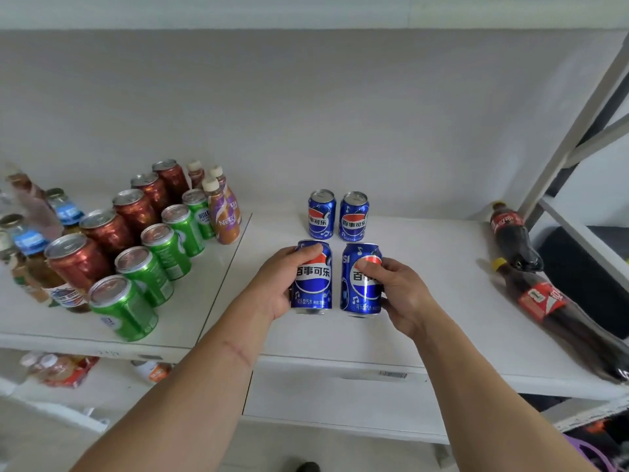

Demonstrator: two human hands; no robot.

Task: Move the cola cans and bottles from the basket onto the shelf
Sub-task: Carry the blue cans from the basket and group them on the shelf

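Cola cans are what you are moving, and you have one in each hand. Your left hand (279, 284) is wrapped round the left blue can (312, 279). Your fingers curl over the top edge and your thumb side hugs the wall. Your right hand (396, 291) grips the right blue can (359, 284) from the side, with the thumb pressed on the front label. Both hands are closed tight on their cans, not open.

Both cans stand upright on the white shelf (425, 284), side by side with a small gap between them. Their bottoms look like they touch the shelf, but I cannot tell for sure. Just behind them stand two more blue cans (337, 216), close together in a row.

I think these cans are full, so they will feel a bit heavy for their size. The metal wall is thin and smooth. It can slip if you hold it loosely, and it can dent if you squeeze too hard. Hold each can round the middle, as you do now, with a firm but gentle grip.

Two dark cola bottles (517, 247) lie on their sides at the right end of the shelf. A round bottle lying down may roll, so take care near them.

To the left are green cans (166, 247), red cans (109, 229) and some small drink bottles (223, 212). The basket is not in view.
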